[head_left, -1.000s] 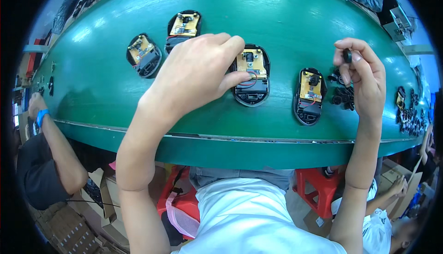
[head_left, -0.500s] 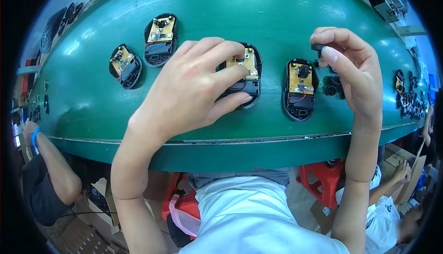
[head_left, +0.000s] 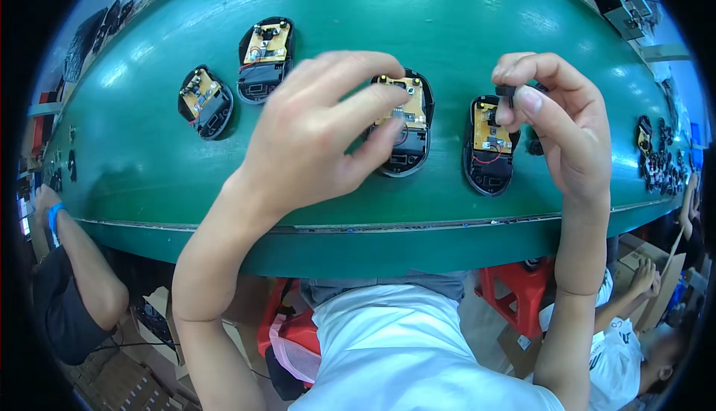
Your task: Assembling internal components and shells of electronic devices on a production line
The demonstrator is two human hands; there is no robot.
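My left hand [head_left: 321,131], a little blurred, hovers at the left side of an opened computer mouse [head_left: 412,131]. Its fingers are apart and hide part of the mouse's tan circuit board; nothing shows between them. Between thumb and fingertips my right hand [head_left: 563,120] pinches a small black wheel [head_left: 506,92]. That hand is above the upper right edge of another opened mouse [head_left: 488,159], which has a tan board and red wire in a black shell. My right fingers cover part of its board.
Two more opened mice lie to the left, one farther back [head_left: 265,60] and one nearer [head_left: 205,103]. A loose black part [head_left: 535,147] shows beneath my right hand. At the right end is a pile of black parts [head_left: 664,161]. Other people sit at both sides of the green table [head_left: 358,23].
My right hand has moved slightly left with the black wheel, now over the right mouse's edge. My left fingers have shifted on the middle mouse, the thumb drawing up toward the fingers.
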